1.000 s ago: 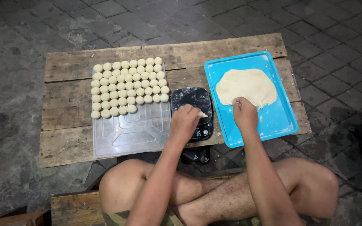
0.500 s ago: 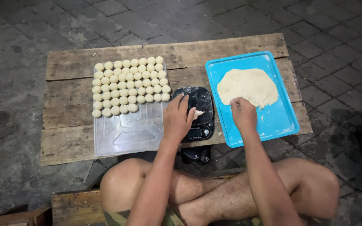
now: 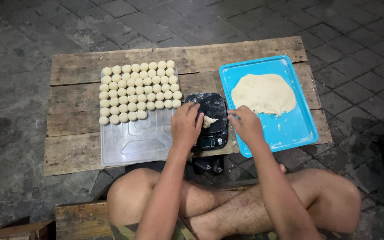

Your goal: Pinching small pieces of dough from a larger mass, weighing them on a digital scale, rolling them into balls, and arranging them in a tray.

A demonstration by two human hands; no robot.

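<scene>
My left hand (image 3: 186, 124) lies over a black digital scale (image 3: 213, 133), with its fingertips curled onto a small pale dough piece (image 3: 209, 121) on the scale's platform. My right hand (image 3: 245, 123) hovers just right of the scale, at the left rim of a blue tray (image 3: 290, 131), fingers pinched together. I cannot see anything between those fingers. A flat mass of pale dough (image 3: 263, 93) lies in the blue tray. Left of the scale, several rows of small dough balls (image 3: 138, 91) fill the far half of a clear plastic tray (image 3: 134, 142).
Everything stands on a low table of worn wooden planks (image 3: 72, 151) set on a dark paved floor (image 3: 23, 53). My bare crossed legs (image 3: 227, 204) are against its near edge. A wooden block (image 3: 81, 220) lies at the lower left.
My right hand left the dough mass in the blue tray and moved left toward the scale. My left hand stayed over the scale, and the dough piece now shows beside its fingertips.
</scene>
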